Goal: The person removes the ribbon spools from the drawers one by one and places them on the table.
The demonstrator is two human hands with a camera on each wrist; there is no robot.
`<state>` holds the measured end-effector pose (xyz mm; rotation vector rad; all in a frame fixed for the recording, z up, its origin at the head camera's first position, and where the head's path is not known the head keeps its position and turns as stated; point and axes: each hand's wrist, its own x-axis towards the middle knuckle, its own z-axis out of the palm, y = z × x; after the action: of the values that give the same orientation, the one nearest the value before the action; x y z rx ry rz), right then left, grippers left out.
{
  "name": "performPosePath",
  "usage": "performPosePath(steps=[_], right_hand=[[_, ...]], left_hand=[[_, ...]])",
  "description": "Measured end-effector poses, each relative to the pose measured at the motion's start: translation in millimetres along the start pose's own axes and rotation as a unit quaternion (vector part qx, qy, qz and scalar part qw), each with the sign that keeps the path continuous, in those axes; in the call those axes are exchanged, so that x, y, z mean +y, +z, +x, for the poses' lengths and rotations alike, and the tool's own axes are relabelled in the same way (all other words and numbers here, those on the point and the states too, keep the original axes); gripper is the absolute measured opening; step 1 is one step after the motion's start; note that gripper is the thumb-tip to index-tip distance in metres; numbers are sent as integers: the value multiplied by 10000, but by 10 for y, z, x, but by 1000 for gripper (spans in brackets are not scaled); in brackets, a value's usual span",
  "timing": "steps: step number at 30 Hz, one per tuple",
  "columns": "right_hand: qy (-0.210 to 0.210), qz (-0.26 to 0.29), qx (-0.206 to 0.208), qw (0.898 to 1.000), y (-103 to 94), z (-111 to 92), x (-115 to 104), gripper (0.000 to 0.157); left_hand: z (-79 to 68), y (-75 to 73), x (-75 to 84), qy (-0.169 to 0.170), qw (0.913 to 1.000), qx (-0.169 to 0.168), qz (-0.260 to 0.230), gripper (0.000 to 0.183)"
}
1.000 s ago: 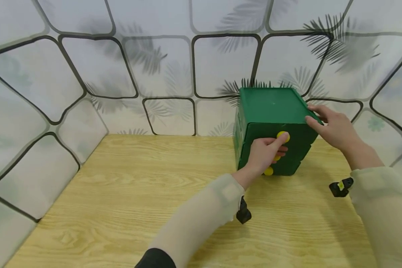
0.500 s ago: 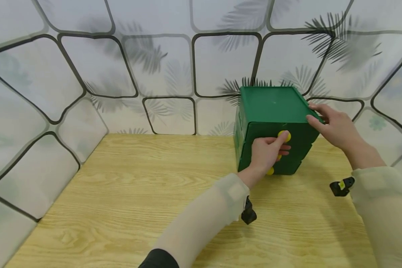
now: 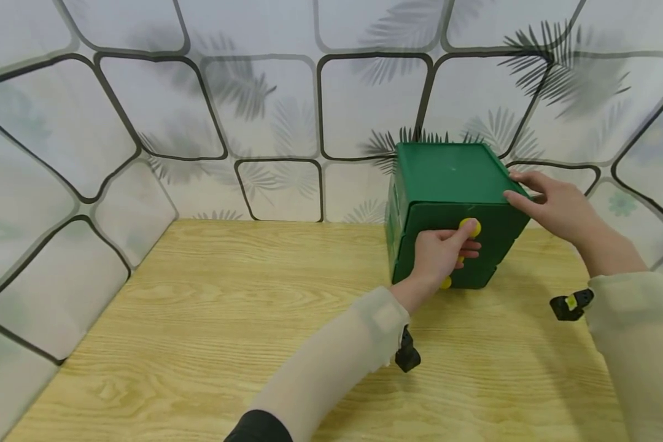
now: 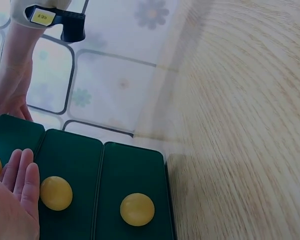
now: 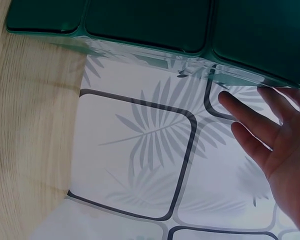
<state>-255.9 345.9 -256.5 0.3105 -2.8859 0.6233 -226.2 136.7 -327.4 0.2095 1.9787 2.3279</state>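
Observation:
A green drawer cabinet (image 3: pixel 452 174) with three stacked drawers stands on the table in the head view. Each drawer front bears a round yellow knob. At the top drawer, my left hand (image 3: pixel 438 252) pinches the upper knob (image 3: pixel 470 227); its other fingers extend below it, across the front. The middle knob (image 4: pixel 56 193) and bottom knob (image 4: pixel 137 209) show in the left wrist view. My right hand (image 3: pixel 562 205) rests on the cabinet's top right edge, thumb and fingertips touching it, other fingers loosely extended beside its clear side wall (image 5: pixel 140 57). All drawers look closed.
The wood-grain table (image 3: pixel 226 319) stretches left and forward of the cabinet. Patterned sheeting (image 3: pixel 276 110) with leaves and dark outlines rises behind and at the sides. Small black wrist cameras hang below both sleeves.
My left hand has shifted slightly right, staying at the upper knob. The right wrist and sleeve have moved a little rightward, while that hand stays at the cabinet's edge. The drawers look unchanged.

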Motion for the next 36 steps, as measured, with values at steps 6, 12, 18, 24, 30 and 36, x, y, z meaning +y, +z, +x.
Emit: performPosePath(steps=[6, 12, 18, 24, 30, 36], right_hand=[[124, -97, -367, 9992, -75, 15, -21, 67], [171, -169, -674, 9974, -164, 57, -36, 72], [96, -221, -659, 9975, -175, 77, -29, 72], [114, -178, -673, 9975, -182, 73, -31, 72], [151, -151, -682, 9974, -184, 85, -20, 72], [133, -67, -634, 9979, -174, 81, -20, 71]], left_hand=[[-37, -15, -19, 12, 9999, -157, -48, 42], [-95, -49, -23, 42, 9993, -366, -103, 41], [-156, -74, -27, 8, 9988, -487, -58, 41], [-204, -76, -35, 5, 9985, -551, -50, 43], [-285, -77, -31, -34, 9981, -598, -170, 43], [-381, -90, -33, -19, 9971, -713, -277, 42]])
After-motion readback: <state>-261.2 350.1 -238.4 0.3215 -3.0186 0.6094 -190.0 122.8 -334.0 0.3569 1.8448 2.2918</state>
